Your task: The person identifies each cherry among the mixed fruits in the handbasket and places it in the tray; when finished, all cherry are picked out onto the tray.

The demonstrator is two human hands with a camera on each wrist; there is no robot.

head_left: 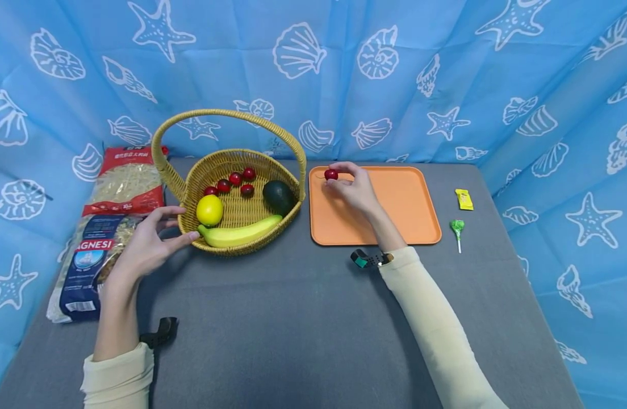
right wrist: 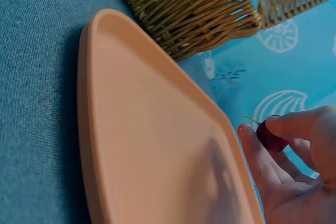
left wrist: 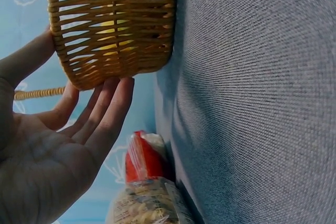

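My right hand [head_left: 355, 188] pinches a dark red cherry [head_left: 331, 174] with a thin stem above the left part of an orange tray [head_left: 395, 210]. In the right wrist view the cherry [right wrist: 271, 134] sits between thumb and fingertips, off the tray's surface. At the left end of a wicker basket [head_left: 264, 241], my left hand [head_left: 149, 241] holds the basket, its thumb on one side and fingers on the other. Several cherries [head_left: 235, 179], a yellow lemon [head_left: 209, 211], a banana [head_left: 242, 232] and a dark avocado [head_left: 279, 197] lie in the basket.
Two plastic food packs, one red [head_left: 124, 182] and one blue pasta bag [head_left: 91, 261], lie left of the basket. Right of the tray are a yellow wrapped candy [head_left: 464, 199] and a green lollipop [head_left: 457, 228]. A blue curtain [head_left: 354, 102] hangs behind the grey table [head_left: 272, 329].
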